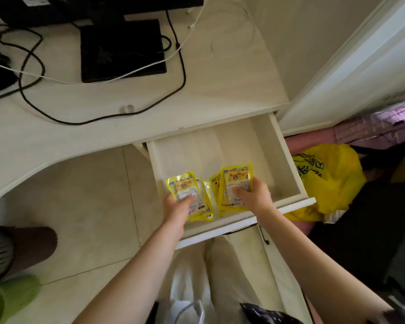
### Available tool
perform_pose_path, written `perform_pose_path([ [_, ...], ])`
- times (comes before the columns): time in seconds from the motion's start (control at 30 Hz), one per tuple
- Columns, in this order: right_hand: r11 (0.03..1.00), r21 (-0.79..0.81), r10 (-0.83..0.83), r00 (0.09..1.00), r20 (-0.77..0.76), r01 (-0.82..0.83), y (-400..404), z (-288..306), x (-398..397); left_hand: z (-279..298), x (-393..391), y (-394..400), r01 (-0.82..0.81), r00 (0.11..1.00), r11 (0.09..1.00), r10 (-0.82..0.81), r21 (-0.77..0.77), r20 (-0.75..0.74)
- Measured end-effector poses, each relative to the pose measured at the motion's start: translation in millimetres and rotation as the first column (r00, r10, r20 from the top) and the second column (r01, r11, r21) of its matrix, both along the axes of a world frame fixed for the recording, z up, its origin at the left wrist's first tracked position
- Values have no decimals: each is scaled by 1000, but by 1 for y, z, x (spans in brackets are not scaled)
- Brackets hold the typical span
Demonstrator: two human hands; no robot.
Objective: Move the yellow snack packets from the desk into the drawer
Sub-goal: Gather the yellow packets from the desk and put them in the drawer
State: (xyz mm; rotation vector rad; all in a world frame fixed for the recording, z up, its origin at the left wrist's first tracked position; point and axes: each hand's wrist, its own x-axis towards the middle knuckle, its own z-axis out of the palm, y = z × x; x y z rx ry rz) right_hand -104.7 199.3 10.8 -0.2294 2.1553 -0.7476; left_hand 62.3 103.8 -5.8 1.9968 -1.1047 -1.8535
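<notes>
Head view looks down on an open, white, shallow wooden drawer (220, 146) pulled out from under a pale cream tabletop (220, 73). Both bare hands reach into its near end. The left hand (177, 208) is closed on a small fanned stack of glossy yellow snack packets (187, 194), thumb pressed on the top packet's printed label, fingers hidden beneath. The right hand (255, 195) grips a second stack of the same yellow packets (232, 190), thumb on top and fingers wrapped along the right edge. Both stacks sit low inside the drawer near its front panel, side by side and just apart; whether they rest on the drawer floor I cannot tell. The far part of the drawer is bare.

On the tabletop lie a flat black rectangular device (122, 50), a looping black cable (103, 118) and a thin white cable (150, 64). To the right of the drawer, on the floor, sits a crumpled yellow plastic bag with black print (332, 178).
</notes>
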Motion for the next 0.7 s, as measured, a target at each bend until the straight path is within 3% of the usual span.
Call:
perform_pose_path([
  [0.2, 987, 55, 142, 982, 127, -149, -22, -48, -24, -32, -18, -2, 38, 990, 999, -37, -5, 133],
  [0.4, 968, 43, 227, 931, 287, -249, -29, -84, -40, -62, -23, -2, -55, 977, 994, 34, 97, 210],
  [0.7, 915, 245, 265, 936, 231, -320, -15, -113, -63, -92, -17, 1, 51, 942, 984, -105, 172, 320],
])
